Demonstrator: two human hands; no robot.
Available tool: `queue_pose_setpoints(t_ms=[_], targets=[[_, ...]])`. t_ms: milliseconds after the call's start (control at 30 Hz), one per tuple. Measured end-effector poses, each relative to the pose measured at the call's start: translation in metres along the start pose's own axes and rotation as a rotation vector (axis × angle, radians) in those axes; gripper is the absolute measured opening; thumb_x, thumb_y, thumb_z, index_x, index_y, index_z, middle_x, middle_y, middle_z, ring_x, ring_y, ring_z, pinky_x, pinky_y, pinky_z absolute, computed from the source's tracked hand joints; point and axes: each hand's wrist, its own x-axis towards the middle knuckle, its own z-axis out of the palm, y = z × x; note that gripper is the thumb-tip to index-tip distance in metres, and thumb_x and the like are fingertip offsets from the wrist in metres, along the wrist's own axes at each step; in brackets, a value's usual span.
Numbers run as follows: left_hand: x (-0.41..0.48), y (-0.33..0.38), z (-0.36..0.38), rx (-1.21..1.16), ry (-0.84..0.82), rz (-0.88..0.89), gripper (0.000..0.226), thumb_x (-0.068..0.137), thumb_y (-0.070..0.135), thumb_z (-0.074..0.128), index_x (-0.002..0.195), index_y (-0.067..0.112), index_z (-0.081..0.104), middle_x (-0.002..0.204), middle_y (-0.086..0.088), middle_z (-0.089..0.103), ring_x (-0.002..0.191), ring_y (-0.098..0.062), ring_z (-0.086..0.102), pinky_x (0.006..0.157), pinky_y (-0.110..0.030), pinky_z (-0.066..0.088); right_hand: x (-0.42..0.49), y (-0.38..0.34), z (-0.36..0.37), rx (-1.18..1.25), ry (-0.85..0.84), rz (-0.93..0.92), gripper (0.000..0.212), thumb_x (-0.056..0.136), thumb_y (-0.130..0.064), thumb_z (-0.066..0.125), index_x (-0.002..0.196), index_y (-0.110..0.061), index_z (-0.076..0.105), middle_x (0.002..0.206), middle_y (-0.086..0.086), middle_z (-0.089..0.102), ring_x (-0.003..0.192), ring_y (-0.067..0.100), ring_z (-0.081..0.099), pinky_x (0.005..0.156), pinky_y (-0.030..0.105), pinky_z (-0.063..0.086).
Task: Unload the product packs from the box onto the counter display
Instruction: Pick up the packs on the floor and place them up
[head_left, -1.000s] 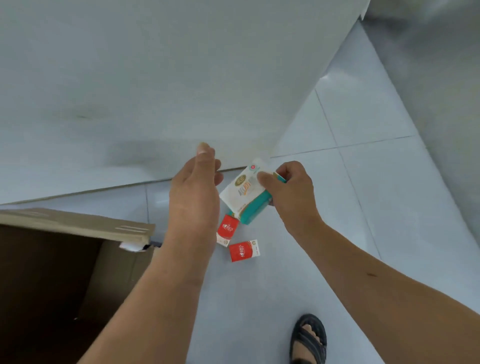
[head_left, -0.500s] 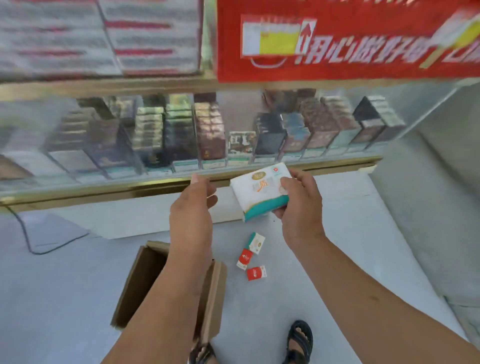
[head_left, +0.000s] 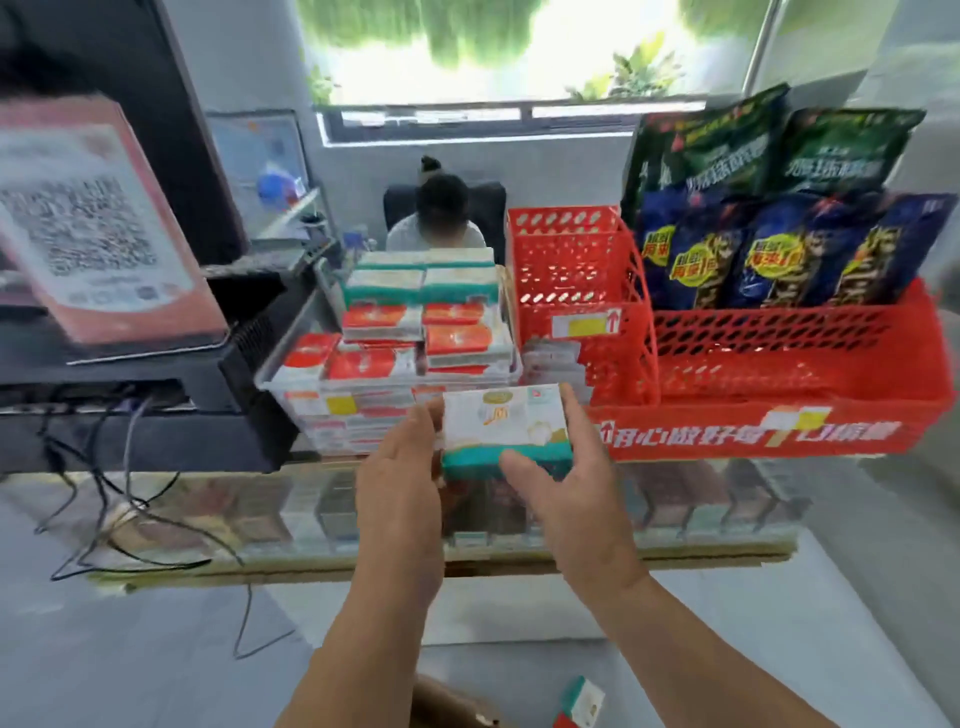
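A white pack with a teal edge (head_left: 501, 423) is held at counter height between both hands. My left hand (head_left: 402, 488) touches its left side, and my right hand (head_left: 566, 483) grips its right side with the thumb under the teal edge. Just behind the pack stands a clear display bin (head_left: 306, 400) on the counter, stacked with red-and-white packs (head_left: 374, 361) and teal-edged packs (head_left: 421, 283). A corner of the cardboard box (head_left: 447, 701) shows on the floor at the bottom edge. A loose pack (head_left: 584, 701) lies on the floor beside it.
Red perforated baskets (head_left: 779, 358) with dark snack bags (head_left: 779, 208) fill the counter's right side. A black till stand (head_left: 156, 395) with a QR sign (head_left: 88, 223) and dangling cables (head_left: 104, 509) stands left. A person (head_left: 441, 208) sits behind the counter. Glass showcase (head_left: 519, 509) lies below.
My view has swung up from the floor and box to the counter top. Both hands rose with the pack, and my left hand closed in on its left side.
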Motion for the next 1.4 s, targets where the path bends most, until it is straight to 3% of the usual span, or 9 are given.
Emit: queue_pose_setpoints(t_ms=[67, 167, 367, 633, 733, 900, 1000, 1133, 1400], targets=[[0.000, 0.021, 0.001, -0.056, 0.015, 0.026, 0.027, 0.104, 0.035, 0.050, 0.102, 0.025, 0.075, 0.096, 0.000, 0.079, 0.092, -0.020, 0.074, 0.072, -0.038, 0.058, 0.012, -0.015, 0.004, -0.179, -0.061, -0.117, 0.084, 0.083, -0.020, 0.078, 0.147, -0.042, 0.029, 0.146, -0.017, 0.041, 0.130, 0.003, 0.047, 0.096, 0.029, 0.054], [0.003, 0.044, -0.001, -0.115, 0.037, 0.050, 0.028, 0.103, 0.036, 0.051, 0.112, 0.020, 0.072, 0.102, -0.003, 0.078, 0.095, -0.019, 0.075, 0.069, -0.037, 0.060, 0.030, -0.034, 0.010, -0.426, -0.174, -0.252, 0.097, 0.077, -0.022, 0.083, 0.139, -0.059, 0.019, 0.139, -0.037, 0.027, 0.131, -0.012, 0.032, 0.093, 0.009, 0.046], [0.030, 0.070, -0.015, -0.171, 0.019, 0.073, 0.032, 0.102, 0.040, 0.050, 0.112, 0.019, 0.072, 0.101, -0.002, 0.078, 0.095, -0.016, 0.075, 0.074, -0.040, 0.063, 0.077, -0.061, 0.033, -0.985, -0.266, -0.459, 0.086, 0.078, -0.043, 0.079, 0.149, -0.032, 0.032, 0.145, -0.004, 0.028, 0.138, 0.017, 0.026, 0.111, 0.041, 0.041], [0.125, 0.113, -0.033, -0.225, -0.115, 0.056, 0.028, 0.103, 0.037, 0.051, 0.112, 0.018, 0.071, 0.099, -0.003, 0.076, 0.082, -0.011, 0.075, 0.066, -0.030, 0.060, 0.165, -0.088, 0.106, -1.464, -0.369, -0.589, 0.084, 0.081, -0.055, 0.066, 0.150, -0.026, 0.029, 0.145, 0.000, 0.041, 0.135, 0.024, 0.031, 0.113, 0.044, 0.032], [0.158, 0.124, -0.036, -0.171, -0.209, 0.060, 0.029, 0.104, 0.038, 0.050, 0.106, 0.022, 0.073, 0.091, 0.005, 0.078, 0.086, -0.008, 0.074, 0.076, -0.031, 0.059, 0.190, -0.091, 0.131, -1.424, -0.375, -0.460, 0.076, 0.086, -0.037, 0.067, 0.150, -0.035, 0.025, 0.142, -0.002, 0.046, 0.129, 0.022, 0.042, 0.107, 0.040, 0.039], [0.189, 0.123, -0.030, -0.215, -0.187, 0.008, 0.027, 0.104, 0.034, 0.051, 0.102, 0.019, 0.073, 0.080, 0.010, 0.077, 0.085, -0.011, 0.071, 0.082, -0.036, 0.058, 0.215, -0.079, 0.158, -1.326, -0.431, -0.344, 0.053, 0.094, -0.025, 0.059, 0.144, -0.037, 0.043, 0.126, 0.001, 0.053, 0.115, 0.022, 0.055, 0.097, 0.039, 0.049], [0.199, 0.123, -0.033, -0.229, -0.149, 0.007, 0.026, 0.105, 0.033, 0.050, 0.094, 0.022, 0.070, 0.064, 0.017, 0.071, 0.068, -0.007, 0.070, 0.077, -0.035, 0.056, 0.223, -0.068, 0.159, -1.251, -0.394, -0.398, 0.059, 0.086, -0.036, 0.070, 0.140, -0.034, 0.048, 0.131, -0.004, 0.051, 0.118, 0.016, 0.049, 0.102, 0.037, 0.045], [0.200, 0.123, -0.032, -0.208, -0.127, -0.008, 0.030, 0.105, 0.037, 0.046, 0.094, 0.023, 0.070, 0.066, 0.018, 0.073, 0.074, -0.011, 0.073, 0.078, -0.038, 0.057, 0.228, -0.046, 0.157, -1.117, -0.489, -0.263, 0.089, 0.081, -0.044, 0.075, 0.152, -0.043, 0.020, 0.154, -0.012, 0.031, 0.135, 0.014, 0.039, 0.109, 0.033, 0.035], [0.202, 0.113, -0.027, -0.112, -0.071, 0.014, 0.029, 0.105, 0.043, 0.043, 0.099, 0.031, 0.069, 0.071, 0.023, 0.072, 0.060, 0.007, 0.067, 0.066, -0.027, 0.047, 0.267, -0.070, 0.150, -1.293, -0.509, -0.402, 0.084, 0.088, -0.041, 0.068, 0.153, -0.043, 0.014, 0.143, -0.003, 0.041, 0.127, 0.018, 0.041, 0.106, 0.040, 0.041]])
